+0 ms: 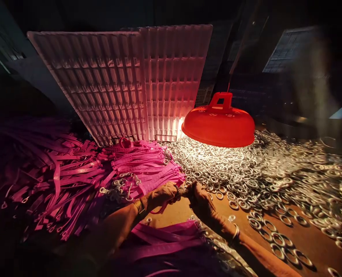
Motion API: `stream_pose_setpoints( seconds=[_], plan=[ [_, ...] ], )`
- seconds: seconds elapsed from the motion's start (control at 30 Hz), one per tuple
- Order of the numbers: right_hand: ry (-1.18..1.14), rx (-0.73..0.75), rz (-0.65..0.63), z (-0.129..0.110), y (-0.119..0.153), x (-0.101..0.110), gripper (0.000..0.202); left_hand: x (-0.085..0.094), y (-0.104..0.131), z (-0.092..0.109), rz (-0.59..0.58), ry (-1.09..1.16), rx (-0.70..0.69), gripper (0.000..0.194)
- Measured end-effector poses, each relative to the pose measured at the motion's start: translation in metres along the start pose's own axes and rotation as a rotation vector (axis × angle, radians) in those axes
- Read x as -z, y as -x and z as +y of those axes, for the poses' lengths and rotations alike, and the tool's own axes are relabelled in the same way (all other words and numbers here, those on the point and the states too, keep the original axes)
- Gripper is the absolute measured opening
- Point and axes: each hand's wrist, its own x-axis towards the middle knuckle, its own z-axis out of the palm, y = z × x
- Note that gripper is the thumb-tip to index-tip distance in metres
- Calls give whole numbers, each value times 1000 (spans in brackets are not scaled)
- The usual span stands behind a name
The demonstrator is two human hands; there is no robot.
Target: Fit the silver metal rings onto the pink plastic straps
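Observation:
My left hand (165, 193) and my right hand (198, 197) meet over the table (225, 209), just in front of the metal ring pile (231, 169). Fingers of both hands are closed around something small and dark between them, too hidden to name. A pink strap (160, 209) hangs in a loop beneath my left hand; whether it is gripped cannot be made out. Left of the hands lies a large heap of pink straps (81, 169), some with metal fittings. More purple straps (171, 244) lie nearest me, below the hands.
A red lamp shade (219, 123) hangs low over the rings, right of centre. Two ribbed light panels (115, 84) stand upright behind the straps. Loose rings (277, 240) spread across the table's right side. The far background is dark.

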Motion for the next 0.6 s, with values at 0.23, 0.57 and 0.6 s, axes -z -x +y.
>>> stream_pose_setpoints(
  seconds=[0.23,0.57,0.6],
  plan=[
    [97,116,-52,9,0,2,13,8,-14,-8,-66,31,65,3],
    [273,337,-149,14,5,-4,33,6,-11,-20,-53,159,27,10],
    [235,338,-153,14,4,-5,29,5,-9,-21,-44,177,37,10]
  ],
)
